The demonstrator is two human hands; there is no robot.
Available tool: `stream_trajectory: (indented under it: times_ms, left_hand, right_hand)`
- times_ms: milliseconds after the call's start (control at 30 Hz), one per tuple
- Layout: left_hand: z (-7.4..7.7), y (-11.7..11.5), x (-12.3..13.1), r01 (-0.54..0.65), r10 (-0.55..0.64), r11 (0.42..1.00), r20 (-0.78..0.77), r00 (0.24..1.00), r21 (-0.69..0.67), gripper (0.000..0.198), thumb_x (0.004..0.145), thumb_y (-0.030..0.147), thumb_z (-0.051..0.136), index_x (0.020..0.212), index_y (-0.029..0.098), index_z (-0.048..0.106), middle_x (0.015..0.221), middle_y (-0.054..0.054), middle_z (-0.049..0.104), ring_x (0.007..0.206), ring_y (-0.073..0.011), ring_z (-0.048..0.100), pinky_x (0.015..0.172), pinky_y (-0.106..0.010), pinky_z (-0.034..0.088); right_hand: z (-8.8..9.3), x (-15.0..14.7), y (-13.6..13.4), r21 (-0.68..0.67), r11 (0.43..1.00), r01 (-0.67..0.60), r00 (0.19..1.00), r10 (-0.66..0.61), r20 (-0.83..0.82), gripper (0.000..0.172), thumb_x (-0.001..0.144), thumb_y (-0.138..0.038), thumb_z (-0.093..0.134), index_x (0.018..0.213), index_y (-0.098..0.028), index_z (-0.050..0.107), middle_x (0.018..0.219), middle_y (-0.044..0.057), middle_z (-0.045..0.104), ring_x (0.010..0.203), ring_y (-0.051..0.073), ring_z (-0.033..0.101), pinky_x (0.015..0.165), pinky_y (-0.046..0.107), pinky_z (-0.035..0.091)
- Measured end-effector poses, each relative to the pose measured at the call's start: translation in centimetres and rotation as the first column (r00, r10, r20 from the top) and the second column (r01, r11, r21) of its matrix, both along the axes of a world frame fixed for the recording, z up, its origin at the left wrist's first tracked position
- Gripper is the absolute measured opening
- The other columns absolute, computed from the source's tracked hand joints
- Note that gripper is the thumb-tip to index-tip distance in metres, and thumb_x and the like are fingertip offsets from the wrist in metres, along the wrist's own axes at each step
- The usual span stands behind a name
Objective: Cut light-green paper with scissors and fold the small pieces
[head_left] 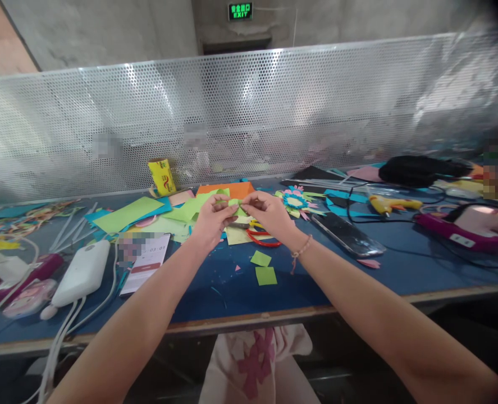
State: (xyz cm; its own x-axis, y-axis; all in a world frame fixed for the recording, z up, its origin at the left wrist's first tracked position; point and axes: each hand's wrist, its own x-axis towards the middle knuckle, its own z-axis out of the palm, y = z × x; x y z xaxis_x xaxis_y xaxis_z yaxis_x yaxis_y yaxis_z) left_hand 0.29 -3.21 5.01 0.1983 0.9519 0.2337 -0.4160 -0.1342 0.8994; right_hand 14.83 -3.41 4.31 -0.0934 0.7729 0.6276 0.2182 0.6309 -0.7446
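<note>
My left hand [212, 220] and my right hand [268, 213] meet above the middle of the blue table [341, 275]. Both pinch a small piece of light green paper [234, 203] between fingertips, fingers closed. Just under my right hand lie red-handled scissors [262, 238] on yellowish paper. Two small green paper squares [264, 267] lie on the table nearer to me. A paper flower [294, 200] in blue, yellow and pink sits to the right of my right hand.
Green, orange and blue paper sheets [126, 214] spread behind the hands. A phone [348, 234], a yellow glue gun [385, 205] and a pink device [463, 227] lie right; a white power bank [82, 272] with cables and another phone [145, 264] lie left. A perforated metal screen [249, 112] walls the back.
</note>
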Motion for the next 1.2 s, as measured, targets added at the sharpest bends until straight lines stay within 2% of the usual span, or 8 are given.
stream_trajectory:
  times_ms: [233, 467, 667, 800, 867, 967, 1100, 1200]
  left_hand:
    - [-0.11, 0.25, -0.28, 0.037, -0.037, 0.999, 0.033, 0.999, -0.011, 0.028, 0.061, 0.012, 0.067, 0.080, 0.018, 0.047, 0.072, 0.001, 0.059, 0.066, -0.0102, 0.058, 0.062, -0.025, 0.047]
    - [-0.03, 0.38, -0.37, 0.072, -0.068, 0.994, 0.050, 0.996, -0.082, 0.027, 0.062, 0.012, 0.067, 0.078, 0.018, 0.046, 0.072, 0.000, 0.061, 0.067, -0.0106, 0.059, 0.063, -0.025, 0.048]
    - [0.03, 0.31, -0.25, 0.063, -0.054, 0.985, 0.061, 0.997, -0.162, 0.026, 0.062, 0.012, 0.067, 0.078, 0.018, 0.047, 0.071, 0.000, 0.061, 0.063, -0.0091, 0.059, 0.063, -0.024, 0.048]
    - [-0.01, 0.28, -0.21, 0.054, -0.048, 0.991, 0.051, 0.998, -0.122, 0.027, 0.061, 0.010, 0.067, 0.077, 0.017, 0.046, 0.068, 0.001, 0.059, 0.063, -0.0096, 0.059, 0.063, -0.025, 0.048]
    - [0.02, 0.17, -0.19, 0.021, -0.019, 0.998, 0.030, 0.999, -0.062, 0.027, 0.060, 0.010, 0.067, 0.075, 0.017, 0.045, 0.068, 0.001, 0.058, 0.063, -0.0099, 0.059, 0.062, -0.025, 0.048]
    - [0.17, -0.10, -0.14, -0.024, 0.024, 0.999, 0.006, 1.000, 0.024, 0.027, 0.061, 0.011, 0.066, 0.073, 0.018, 0.043, 0.067, 0.003, 0.056, 0.062, -0.0097, 0.058, 0.063, -0.026, 0.048]
    - [0.21, -0.17, -0.03, -0.057, 0.058, 0.997, -0.009, 0.998, 0.045, 0.031, 0.059, 0.008, 0.064, 0.079, 0.019, 0.042, 0.069, 0.004, 0.056, 0.061, -0.0089, 0.057, 0.066, -0.029, 0.047]
    - [-0.31, 0.39, -0.01, -0.103, 0.105, 0.992, -0.032, 0.994, 0.068, 0.036, 0.057, 0.007, 0.064, 0.085, 0.019, 0.045, 0.073, 0.003, 0.057, 0.065, -0.0093, 0.057, 0.069, -0.029, 0.045]
  right_hand:
    - [0.18, 0.23, 0.10, -0.068, 0.998, -0.014, 0.999, 0.010, -0.053, 0.015, 0.067, -0.029, 0.064, 0.075, -0.018, 0.058, 0.070, 0.001, 0.060, 0.064, 0.011, 0.055, 0.063, 0.029, 0.047]
    - [0.15, 0.29, 0.02, -0.027, 0.999, 0.030, 1.000, -0.031, -0.008, 0.012, 0.069, -0.028, 0.062, 0.075, -0.018, 0.058, 0.070, 0.001, 0.060, 0.063, 0.011, 0.054, 0.061, 0.029, 0.046]
    - [0.30, 0.25, -0.31, 0.160, 0.983, 0.093, 0.984, -0.115, 0.138, 0.004, 0.074, -0.023, 0.055, 0.074, -0.019, 0.056, 0.075, 0.002, 0.057, 0.067, 0.012, 0.052, 0.058, 0.028, 0.043]
    - [0.36, 0.31, -0.41, 0.267, 0.960, 0.085, 0.973, -0.138, 0.186, 0.004, 0.076, -0.018, 0.051, 0.075, -0.020, 0.056, 0.079, 0.003, 0.055, 0.073, 0.014, 0.052, 0.059, 0.028, 0.044]
    - [0.35, 0.36, -0.34, 0.248, 0.965, 0.085, 0.979, -0.127, 0.160, 0.005, 0.075, -0.018, 0.052, 0.076, -0.020, 0.056, 0.080, 0.003, 0.056, 0.074, 0.014, 0.053, 0.061, 0.028, 0.045]
    - [0.24, 0.40, -0.07, 0.139, 0.989, 0.052, 0.992, -0.066, 0.103, 0.005, 0.074, -0.019, 0.054, 0.078, -0.019, 0.057, 0.080, 0.003, 0.059, 0.072, 0.013, 0.056, 0.065, 0.029, 0.047]
    - [-0.08, 0.25, 0.37, -0.015, 0.999, -0.042, 0.999, 0.043, 0.027, 0.010, 0.071, -0.020, 0.059, 0.080, -0.019, 0.057, 0.076, 0.002, 0.061, 0.069, 0.013, 0.058, 0.066, 0.030, 0.048]
    - [-0.20, 0.16, 0.50, -0.016, 0.999, -0.029, 0.999, 0.029, -0.023, 0.014, 0.070, -0.018, 0.059, 0.083, -0.019, 0.055, 0.077, 0.002, 0.061, 0.071, 0.013, 0.059, 0.065, 0.029, 0.049]
